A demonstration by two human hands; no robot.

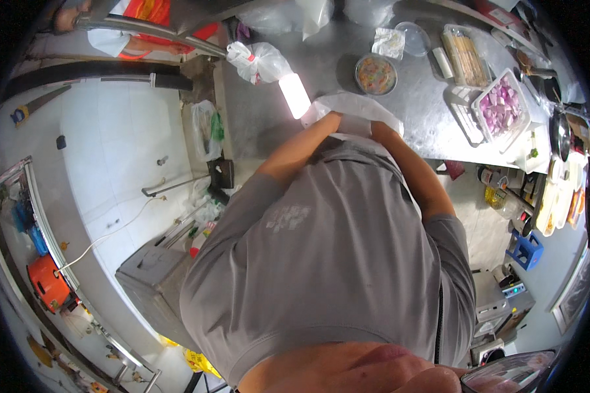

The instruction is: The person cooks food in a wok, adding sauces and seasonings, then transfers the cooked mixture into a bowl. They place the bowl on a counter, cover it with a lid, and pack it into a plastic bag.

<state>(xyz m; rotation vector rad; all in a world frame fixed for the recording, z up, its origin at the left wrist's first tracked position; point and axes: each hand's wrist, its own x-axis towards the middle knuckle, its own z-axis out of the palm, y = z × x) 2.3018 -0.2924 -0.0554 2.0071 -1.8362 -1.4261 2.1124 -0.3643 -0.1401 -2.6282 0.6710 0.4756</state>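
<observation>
A translucent white plastic bag (356, 102) is spread between my two hands over the near part of a stainless steel counter (324, 54). My left hand (335, 118) is at the bag's left side, my right hand (377, 128) at its right. Both are bent inward at the bag, which hides most of the fingers. Just beyond the bag stands a round clear tub (376, 74) of mixed, colourful food. To the bag's left glares a bright white rectangle (295, 96), too overexposed to identify.
A knotted plastic bag (259, 61) sits at the counter's left. Rightward are a clear round lid (413, 39), a tray of wooden sticks (464, 56) and a white basket of cut purple onions (501, 108). Another person's arm (147, 45) shows at upper left. A metal cabinet (152, 275) stands left.
</observation>
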